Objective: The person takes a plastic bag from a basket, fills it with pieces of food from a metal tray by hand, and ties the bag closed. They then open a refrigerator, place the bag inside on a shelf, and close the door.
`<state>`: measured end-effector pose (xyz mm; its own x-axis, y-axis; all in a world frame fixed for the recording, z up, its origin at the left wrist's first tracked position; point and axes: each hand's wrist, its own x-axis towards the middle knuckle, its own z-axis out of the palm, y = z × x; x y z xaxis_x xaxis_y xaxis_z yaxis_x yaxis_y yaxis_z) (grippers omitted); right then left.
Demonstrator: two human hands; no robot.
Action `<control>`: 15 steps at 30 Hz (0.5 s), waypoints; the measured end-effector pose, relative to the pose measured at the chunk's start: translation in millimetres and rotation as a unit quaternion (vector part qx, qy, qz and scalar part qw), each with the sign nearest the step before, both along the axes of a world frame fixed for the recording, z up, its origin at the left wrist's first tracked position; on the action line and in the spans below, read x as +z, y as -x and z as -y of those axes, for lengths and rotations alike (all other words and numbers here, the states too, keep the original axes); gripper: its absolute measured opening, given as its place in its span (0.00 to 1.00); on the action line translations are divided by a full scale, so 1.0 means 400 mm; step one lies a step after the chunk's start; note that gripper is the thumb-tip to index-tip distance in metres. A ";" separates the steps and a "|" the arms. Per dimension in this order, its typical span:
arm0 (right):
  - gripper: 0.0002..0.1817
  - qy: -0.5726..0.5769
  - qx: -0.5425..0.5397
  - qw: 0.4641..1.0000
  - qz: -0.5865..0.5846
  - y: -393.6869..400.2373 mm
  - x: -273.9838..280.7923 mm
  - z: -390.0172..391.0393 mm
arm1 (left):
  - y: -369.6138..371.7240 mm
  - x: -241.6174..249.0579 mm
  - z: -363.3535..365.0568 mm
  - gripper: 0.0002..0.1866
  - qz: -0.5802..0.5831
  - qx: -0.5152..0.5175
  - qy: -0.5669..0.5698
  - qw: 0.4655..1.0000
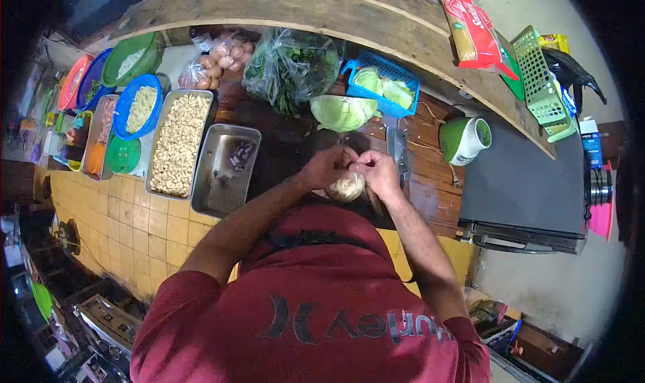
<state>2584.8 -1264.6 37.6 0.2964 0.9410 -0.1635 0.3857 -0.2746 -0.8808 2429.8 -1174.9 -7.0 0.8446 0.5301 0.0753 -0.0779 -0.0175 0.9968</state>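
My left hand and my right hand meet over the dark wooden table, thumbs and fingers pinched together. Both grip the gathered top of a small clear plastic bag, which bulges below them with something pale inside that I cannot identify. Beside my right wrist is a brown handle-like piece, partly covered. A grey, shiny flat object lies just beyond my right hand. Past my fingers rests a cut cabbage. The blue basket behind it holds more cabbage pieces.
Left stand a nearly bare metal tray, another tray full of pale chunks and several colored baskets. A bag of greens and bagged eggs sit at the back. A wooden shelf overhangs. A green-white container stands right.
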 end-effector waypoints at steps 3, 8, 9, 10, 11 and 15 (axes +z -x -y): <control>0.06 0.043 -0.090 0.983 -0.154 0.005 -0.002 0.008 | -0.001 0.036 0.004 0.15 -0.057 0.009 -0.038 0.998; 0.06 0.043 -0.156 0.911 -0.380 -0.010 -0.014 0.024 | -0.013 -0.006 -0.007 0.10 -0.029 0.035 -0.023 0.999; 0.06 0.037 -0.149 0.900 -0.408 -0.011 -0.016 0.029 | -0.018 -0.021 -0.013 0.09 -0.030 0.043 -0.040 0.998; 0.06 0.027 -0.145 0.896 -0.419 -0.011 -0.018 0.035 | -0.023 -0.035 -0.019 0.09 -0.030 0.052 -0.057 0.997; 0.06 0.027 -0.146 0.895 -0.420 -0.008 -0.018 0.034 | -0.025 -0.022 -0.025 0.09 -0.030 0.051 -0.057 0.997; 0.06 0.005 -0.065 0.990 -0.122 0.006 -0.032 0.024 | -0.027 -0.014 -0.053 0.08 -0.128 -0.003 -0.013 0.992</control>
<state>2582.5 -1274.4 24.7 0.3658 0.8949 -0.2554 0.1218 -0.3182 -0.9402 2440.4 -1153.6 -12.7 0.8411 0.5252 -0.1293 0.1784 -0.0437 0.9830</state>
